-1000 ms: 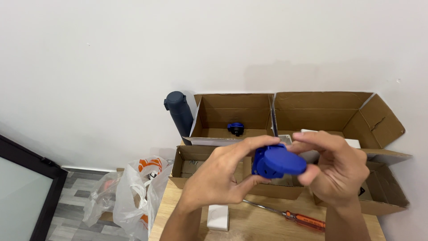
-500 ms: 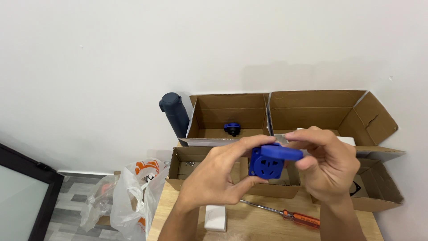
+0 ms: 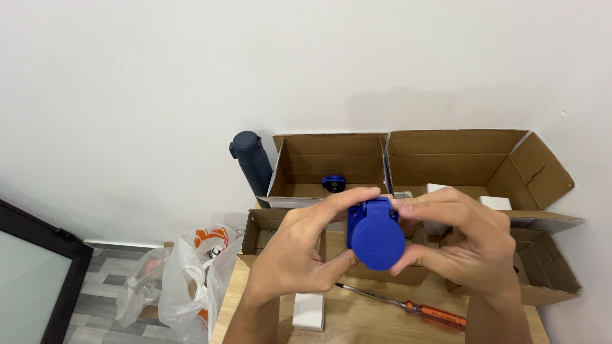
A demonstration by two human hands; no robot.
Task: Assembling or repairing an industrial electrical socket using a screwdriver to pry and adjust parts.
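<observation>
Blue socket housing (image 3: 376, 234) — a chunky plastic part with a round hinged cap facing the camera — is being held up in mid-air in front of the chest, above the wooden table (image 3: 376, 315) and in front of a row of open cardboard boxes (image 3: 446, 153). The left hand (image 3: 299, 255) is clamping it from the left side, thumb underneath the round cap and index finger curling over the top edge. The right hand (image 3: 468, 245) is closing on it from the right, fingertips pressing at the upper corner and the lower rim of the cap, so both hands are gripping the same piece.

It is looking like a stiff, moulded plastic shell — probably light, hard and fairly smooth, so not fragile but apt to slip if pinched only on the domed cap. The squarer body behind the cap is seeming the surer place to take hold, since the cap likely swings on its hinge.

An orange-handled screwdriver (image 3: 417, 310) is lying on the table below the hands, beside a small white box (image 3: 308, 312). A dark flask (image 3: 252, 160) is standing at the wall, and a plastic bag (image 3: 191, 280) is hanging off the table's left edge.
</observation>
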